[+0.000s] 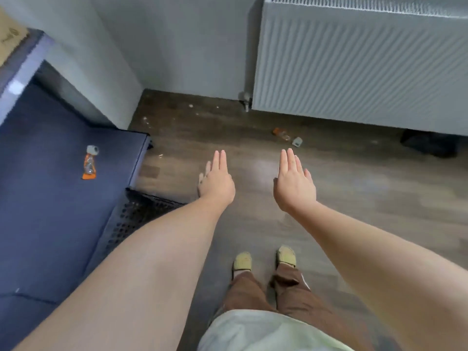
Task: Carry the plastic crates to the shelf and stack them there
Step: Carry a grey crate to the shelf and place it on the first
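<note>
The black perforated plastic crate [136, 216] showed only as a corner and a strip of latticed wall, wedged against the edge of the dark blue flat-topped shelf unit [50, 211]. The person's left forearm crossed over it and hid the rest. Whether it stood on the brown wood-plank floor [253, 153] or on a lower ledge could not be told, nor could its long axis.

The left hand [216, 184] hung past the crate, out over bare floor, so the crate lay to its left and back toward the body. That hand was flat, fingers straight and together, holding nothing. The right hand [293, 183] was likewise flat and empty, and lay further from the crate. A grasp would probably call for both hands to draw back and swing left, the left arriving first.

A small clear bottle with an orange label [90, 164] lay on the blue top.
</note>
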